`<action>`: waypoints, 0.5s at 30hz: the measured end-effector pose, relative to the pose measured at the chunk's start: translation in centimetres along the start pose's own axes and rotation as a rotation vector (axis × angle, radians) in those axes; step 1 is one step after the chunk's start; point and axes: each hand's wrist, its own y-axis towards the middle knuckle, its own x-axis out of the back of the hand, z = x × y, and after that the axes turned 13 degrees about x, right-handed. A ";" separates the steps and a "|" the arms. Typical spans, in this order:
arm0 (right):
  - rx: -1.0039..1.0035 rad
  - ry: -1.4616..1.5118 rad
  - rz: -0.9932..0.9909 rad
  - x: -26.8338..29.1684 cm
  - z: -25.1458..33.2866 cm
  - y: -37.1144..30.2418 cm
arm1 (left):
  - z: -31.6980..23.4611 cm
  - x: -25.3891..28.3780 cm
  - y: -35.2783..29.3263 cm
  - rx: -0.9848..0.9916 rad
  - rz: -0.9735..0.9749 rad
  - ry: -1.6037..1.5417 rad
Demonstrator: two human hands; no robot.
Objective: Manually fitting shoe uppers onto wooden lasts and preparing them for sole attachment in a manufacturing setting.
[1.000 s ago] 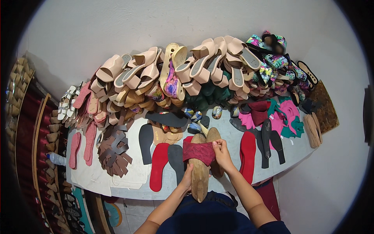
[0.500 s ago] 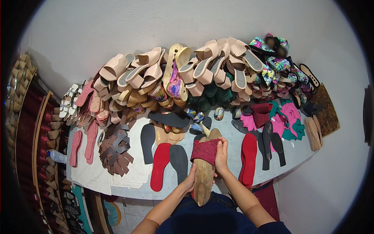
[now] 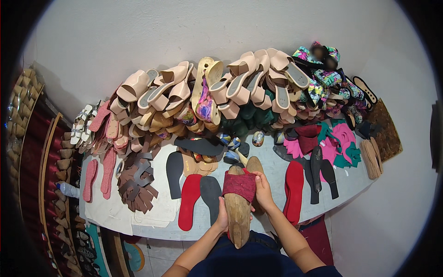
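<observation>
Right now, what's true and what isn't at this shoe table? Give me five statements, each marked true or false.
1. A dark red strap lies across a wooden form. True.
2. Nobody is touching the wooden form. False: the left fingers hold it along its left side.
3. The right fingers are at the strap's right edge. True.
4. Brown strips are heaped to the right of the form. False: the brown strips lie to its left.
5. A red sole lies just left of a grey sole. True.
</observation>
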 end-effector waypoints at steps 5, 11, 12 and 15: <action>-0.206 0.260 0.017 -0.3 1.0 0.0 | 0.2 0.2 0.1 0.013 0.028 -0.003; -0.353 0.418 0.038 0.0 1.8 0.1 | 0.2 -0.1 0.1 0.046 -0.087 0.070; -0.367 0.398 0.062 0.2 1.9 0.0 | 0.2 0.0 0.1 0.038 -0.085 0.049; -0.419 0.425 0.161 1.5 1.0 0.1 | 0.0 -0.1 0.1 0.012 -0.098 0.037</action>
